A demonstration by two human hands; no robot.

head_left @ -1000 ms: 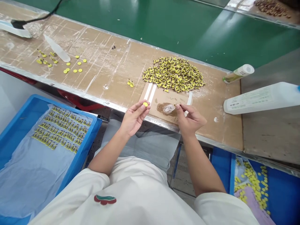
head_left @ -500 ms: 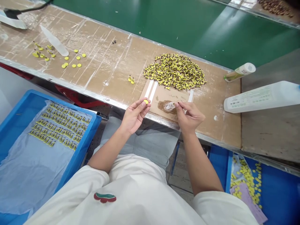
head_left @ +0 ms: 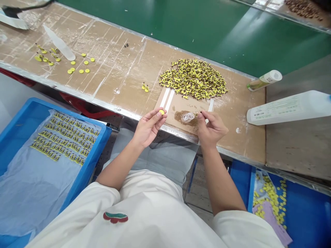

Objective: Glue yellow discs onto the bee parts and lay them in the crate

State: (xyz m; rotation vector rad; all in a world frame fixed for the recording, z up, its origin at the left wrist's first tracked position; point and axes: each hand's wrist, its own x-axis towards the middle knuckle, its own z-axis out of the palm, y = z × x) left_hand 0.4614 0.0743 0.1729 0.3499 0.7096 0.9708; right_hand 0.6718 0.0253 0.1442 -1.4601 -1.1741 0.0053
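Between the thumb and fingers of my left hand (head_left: 150,126) is a small round yellow disc (head_left: 162,112), held at the bench's front edge. My right hand (head_left: 211,129) is pinched on a tiny dark-tipped piece, mostly hidden by the fingertips. Just left of those fingertips, a small clear dish (head_left: 188,117) sits on a wet brown patch of the cardboard (head_left: 169,119). Behind both hands rises a heap of small yellow-and-brown figures (head_left: 193,78). Two figures on yellow discs (head_left: 145,87) stand left of the heap.
Loose yellow discs (head_left: 86,62) and a white strip (head_left: 59,43) lie on the bench at left. A large white bottle (head_left: 287,107) and a smaller tube (head_left: 265,80) are at right. Below left, a blue tray (head_left: 103,137) holds rows of figures; a blue bin (head_left: 305,206) at lower right holds yellow discs.
My right hand has moved slightly right, away from the clear dish, with the tiny piece still pinched. My left hand holds the yellow disc in nearly the same place.
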